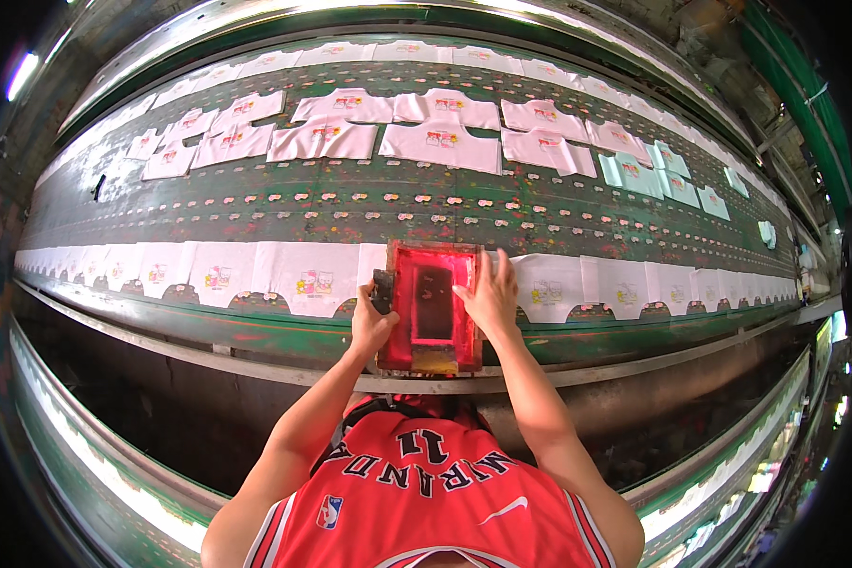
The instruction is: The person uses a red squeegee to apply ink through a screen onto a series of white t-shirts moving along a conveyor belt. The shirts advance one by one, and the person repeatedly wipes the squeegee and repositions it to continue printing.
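In front of me a screen printing frame (475, 352) lies over the row of pale fabric pieces at the table's near edge. Its inside is coated with red ink around a dark mesh window (433, 301). At the frame's left side my left hand (373, 324) is closed around a small dark squeegee (382, 291), held upright. My right hand (491, 299) straddles the right rim, thumb over the inner side and fingers stretched along the outside. On either side lie white fabric pieces with a printed cartoon pair (325, 281), the right-hand prints (547, 289) paler.
The long green table (293, 220) carries rows of small printed marks. Farther back lie pink shirt pieces (442, 147) and, to the right, mint ones (631, 174). A rail (284, 376) runs along the near edge, close to my body. Another table (95, 454) stands behind me.
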Motion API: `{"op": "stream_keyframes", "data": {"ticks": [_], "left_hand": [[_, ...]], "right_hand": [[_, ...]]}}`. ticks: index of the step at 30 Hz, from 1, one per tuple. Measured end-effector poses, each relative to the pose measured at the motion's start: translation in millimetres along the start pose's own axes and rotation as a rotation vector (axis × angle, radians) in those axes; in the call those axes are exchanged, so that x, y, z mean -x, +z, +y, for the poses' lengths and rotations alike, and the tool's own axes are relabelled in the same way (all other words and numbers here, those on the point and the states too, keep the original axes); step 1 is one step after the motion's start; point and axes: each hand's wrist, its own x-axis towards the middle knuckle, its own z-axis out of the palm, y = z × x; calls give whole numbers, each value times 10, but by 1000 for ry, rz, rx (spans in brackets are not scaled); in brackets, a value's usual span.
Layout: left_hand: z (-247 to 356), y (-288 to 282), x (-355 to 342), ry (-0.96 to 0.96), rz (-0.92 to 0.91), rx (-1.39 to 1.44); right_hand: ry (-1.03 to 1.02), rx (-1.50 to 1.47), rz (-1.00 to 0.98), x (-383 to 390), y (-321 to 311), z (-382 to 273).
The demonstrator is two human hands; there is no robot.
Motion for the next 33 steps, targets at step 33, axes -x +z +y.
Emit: {"op": "stream_keyframes", "data": {"ticks": [33], "left_hand": [[10,31,10,41,47,1]], "right_hand": [[-492,-245,-41,1060,-64,-170]]}}
